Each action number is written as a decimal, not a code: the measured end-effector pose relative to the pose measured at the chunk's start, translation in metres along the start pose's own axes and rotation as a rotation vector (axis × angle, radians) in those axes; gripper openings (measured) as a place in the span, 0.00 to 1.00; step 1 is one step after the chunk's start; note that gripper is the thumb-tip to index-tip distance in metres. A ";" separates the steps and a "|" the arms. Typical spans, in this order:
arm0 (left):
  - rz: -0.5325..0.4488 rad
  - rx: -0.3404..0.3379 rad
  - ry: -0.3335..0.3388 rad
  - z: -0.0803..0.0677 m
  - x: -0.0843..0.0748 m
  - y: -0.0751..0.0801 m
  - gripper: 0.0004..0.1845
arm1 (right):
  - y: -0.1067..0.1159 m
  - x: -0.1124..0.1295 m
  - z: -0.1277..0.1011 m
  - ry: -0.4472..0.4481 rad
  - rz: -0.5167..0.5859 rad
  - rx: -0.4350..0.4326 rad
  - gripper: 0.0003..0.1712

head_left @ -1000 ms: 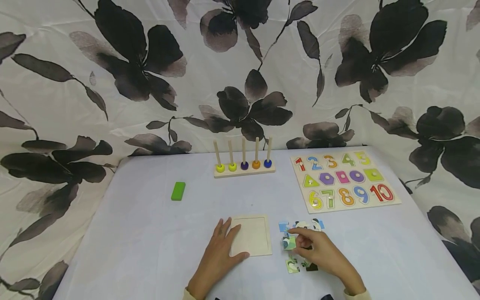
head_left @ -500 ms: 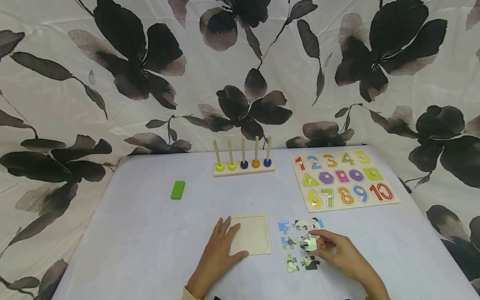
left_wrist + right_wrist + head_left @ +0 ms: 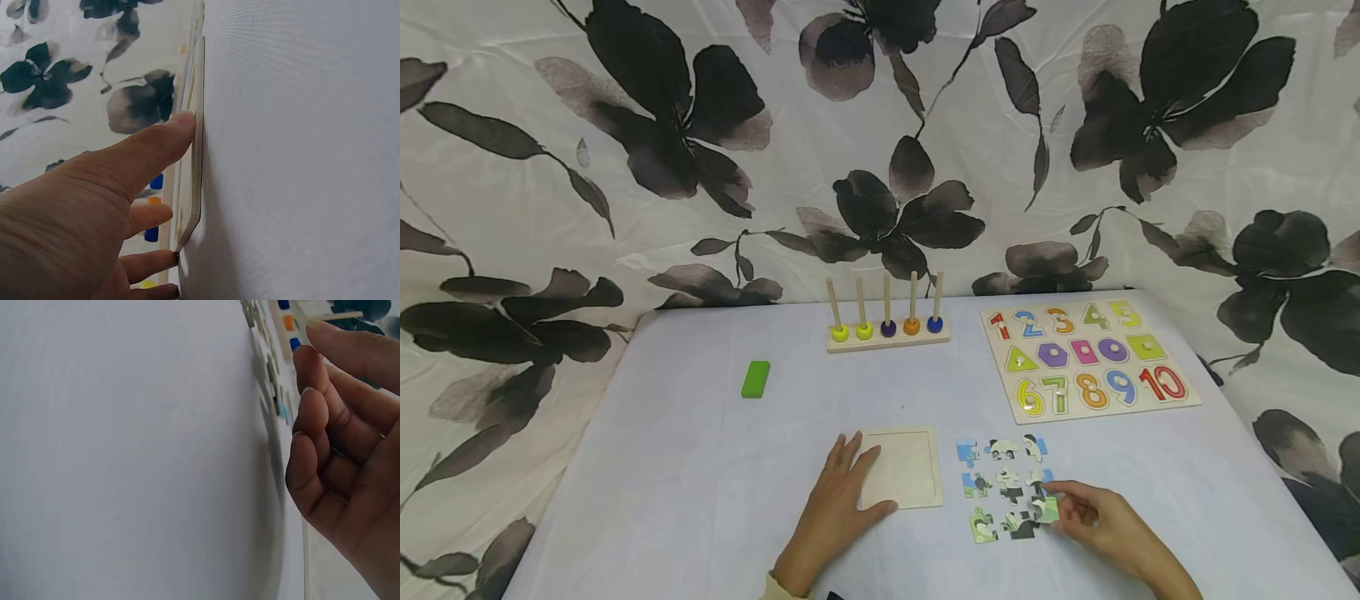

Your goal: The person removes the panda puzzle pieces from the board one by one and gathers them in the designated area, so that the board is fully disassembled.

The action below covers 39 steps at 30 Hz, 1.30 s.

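Note:
My left hand (image 3: 835, 500) lies at the left side of a square wooden puzzle tray (image 3: 904, 471), fingers spread. In the left wrist view its thumb (image 3: 184, 125) touches the rim of the tray (image 3: 197, 162). Right of the tray, my right hand (image 3: 1101, 521) pinches a green, white and black jigsaw piece (image 3: 1047, 509) between index finger and thumb, low over the other pieces. Those show a cartoon panda, such as the panda-face piece (image 3: 1002, 450), and lie in loose rows. In the right wrist view my right hand (image 3: 344, 425) has its other fingers curled; the piece is hidden there.
A peg stand with coloured beads (image 3: 889, 337) stands at the back of the white table. A number and shape board (image 3: 1090, 362) lies at the back right, a green block (image 3: 756, 379) at the left. Floral cloth (image 3: 865, 142) hangs behind.
My right hand has moved right, carrying the green jigsaw piece from over the left and middle pieces to the lower right of the group. My left hand has stayed at the tray.

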State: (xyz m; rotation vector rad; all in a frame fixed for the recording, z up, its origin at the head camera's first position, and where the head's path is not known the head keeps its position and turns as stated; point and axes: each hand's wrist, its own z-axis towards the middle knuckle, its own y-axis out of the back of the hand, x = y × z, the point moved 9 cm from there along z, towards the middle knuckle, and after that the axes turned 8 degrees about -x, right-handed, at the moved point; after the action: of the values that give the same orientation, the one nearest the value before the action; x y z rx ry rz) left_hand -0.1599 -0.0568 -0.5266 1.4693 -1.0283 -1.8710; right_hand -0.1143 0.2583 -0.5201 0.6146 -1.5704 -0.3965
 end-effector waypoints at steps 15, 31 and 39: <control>-0.007 0.004 0.009 0.000 0.001 0.000 0.41 | 0.001 -0.016 -0.007 -0.064 -0.065 -0.002 0.22; -0.003 0.010 0.017 -0.002 0.002 -0.002 0.40 | 0.000 -0.015 -0.012 -0.011 -0.084 -0.026 0.23; -0.002 0.012 0.023 -0.001 0.003 -0.002 0.40 | 0.001 -0.014 -0.009 -0.020 -0.111 -0.050 0.20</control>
State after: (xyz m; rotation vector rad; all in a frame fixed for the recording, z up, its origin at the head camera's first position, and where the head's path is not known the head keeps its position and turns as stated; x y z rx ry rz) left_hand -0.1592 -0.0580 -0.5302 1.4956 -1.0291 -1.8480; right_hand -0.1053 0.2687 -0.5299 0.6634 -1.5448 -0.5250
